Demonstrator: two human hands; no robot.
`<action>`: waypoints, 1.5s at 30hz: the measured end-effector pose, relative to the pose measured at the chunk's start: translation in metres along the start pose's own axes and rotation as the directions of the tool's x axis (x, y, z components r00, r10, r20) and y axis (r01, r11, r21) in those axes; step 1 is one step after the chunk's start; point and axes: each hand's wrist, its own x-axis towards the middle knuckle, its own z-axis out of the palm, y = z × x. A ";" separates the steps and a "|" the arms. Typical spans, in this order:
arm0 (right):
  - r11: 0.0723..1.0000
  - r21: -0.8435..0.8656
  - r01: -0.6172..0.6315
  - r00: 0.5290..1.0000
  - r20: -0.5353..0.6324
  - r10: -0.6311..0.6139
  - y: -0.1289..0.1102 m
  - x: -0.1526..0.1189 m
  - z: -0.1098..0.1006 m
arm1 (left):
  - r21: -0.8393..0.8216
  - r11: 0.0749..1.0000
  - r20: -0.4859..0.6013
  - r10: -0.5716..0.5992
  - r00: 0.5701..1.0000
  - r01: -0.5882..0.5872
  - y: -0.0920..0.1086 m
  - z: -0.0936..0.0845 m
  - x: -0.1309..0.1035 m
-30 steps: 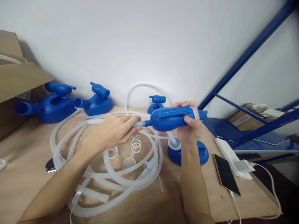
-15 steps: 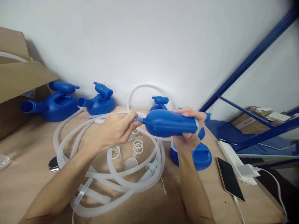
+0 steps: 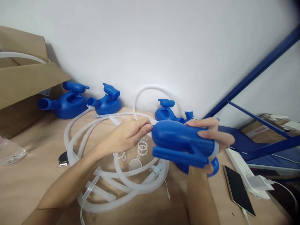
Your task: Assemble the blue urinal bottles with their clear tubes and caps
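My right hand (image 3: 217, 134) is wrapped round the wide end of a blue urinal head (image 3: 180, 134), a bulb-shaped plastic piece with a straight side arm and a whitish rim. It is held above the table, lying nearly level. My left hand (image 3: 131, 134) is closed in a pinch at the narrow nozzle end, where the clear hose end sits under the fingers, mostly hidden. Beneath both hands lies a coiled translucent hose (image 3: 138, 187). Several white rings (image 3: 142, 148) and a round cap (image 3: 135, 164) lie inside the coil.
Blue urinal bottles (image 3: 70, 106) stand along the wall, with another (image 3: 164, 114) behind the held piece. At left are a cardboard box (image 3: 28, 81) and a clear plastic item (image 3: 11, 153). A phone (image 3: 239, 190) and power strip (image 3: 248, 175) lie by a blue shelf frame (image 3: 255, 75).
The urinal head has turned about its length, so its side arm now faces me. My left fingers have moved up against the nozzle base, covering the hose end. The view has shifted slightly.
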 end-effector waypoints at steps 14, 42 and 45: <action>0.992 0.126 0.014 0.968 -0.251 0.019 0.008 0.030 -0.006 | 0.409 0.912 -0.493 0.251 0.833 -0.032 -0.027 0.009 0.001; 0.907 -0.172 0.384 0.923 0.076 -0.377 -0.003 0.030 -0.007 | -0.806 0.510 0.069 -0.426 0.902 0.302 0.000 0.044 0.012; 0.894 -0.188 0.408 0.913 0.106 -0.394 -0.004 0.030 -0.009 | -0.846 0.452 0.075 -0.425 0.902 0.283 -0.001 0.046 0.010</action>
